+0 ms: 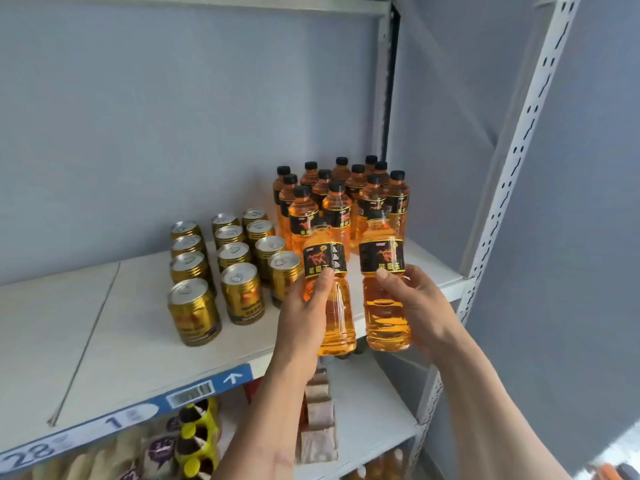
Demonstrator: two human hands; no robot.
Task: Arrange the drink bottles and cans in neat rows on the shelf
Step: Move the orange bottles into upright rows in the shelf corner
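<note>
My left hand [306, 311] grips an orange drink bottle [329, 289] with a black label, held upright at the shelf's front edge. My right hand [415, 299] grips a second, like bottle [384, 285] just to its right. Both bottles hang in front of the white shelf [121, 341], their bases below its edge. Behind them stand several black-capped orange bottles [343, 199] in rows at the shelf's back right. To the left, several gold cans [239, 261] stand in three rows running front to back.
A white slotted upright [512, 161] frames the shelf on the right, with grey wall behind. A blue price strip [207, 386] runs along the shelf's front. The lower shelf [363, 427] holds brown packets and yellow-capped bottles. The left of the upper shelf is bare board.
</note>
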